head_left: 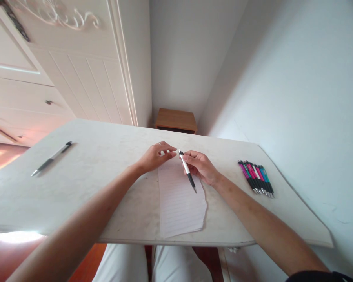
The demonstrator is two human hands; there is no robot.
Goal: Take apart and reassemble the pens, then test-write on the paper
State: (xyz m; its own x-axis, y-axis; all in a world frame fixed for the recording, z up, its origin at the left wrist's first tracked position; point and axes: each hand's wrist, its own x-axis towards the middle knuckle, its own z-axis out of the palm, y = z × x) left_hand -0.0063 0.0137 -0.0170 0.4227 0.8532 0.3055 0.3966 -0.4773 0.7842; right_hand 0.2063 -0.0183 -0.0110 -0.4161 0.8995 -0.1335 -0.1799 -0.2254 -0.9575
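A white ballpoint pen with a black grip (187, 169) is held in my right hand (200, 166), its metal tip slanting down over the paper. Close to the pen's top end is my left hand (157, 156), fingers apart with nothing visible in them. Beneath both hands lies a sheet of lined paper (181, 211) with a torn right edge. Farther left on the table rests another white and black pen (52, 158). A row of pens in several colours (256, 178) lies side by side to the right of my right hand.
The white table (114, 211) has its front edge just above my legs. Along the right side runs a pale wall (312, 98). A white cabinet (91, 86) stands behind on the left, and a small brown wooden stand (176, 118) is beyond the far edge.
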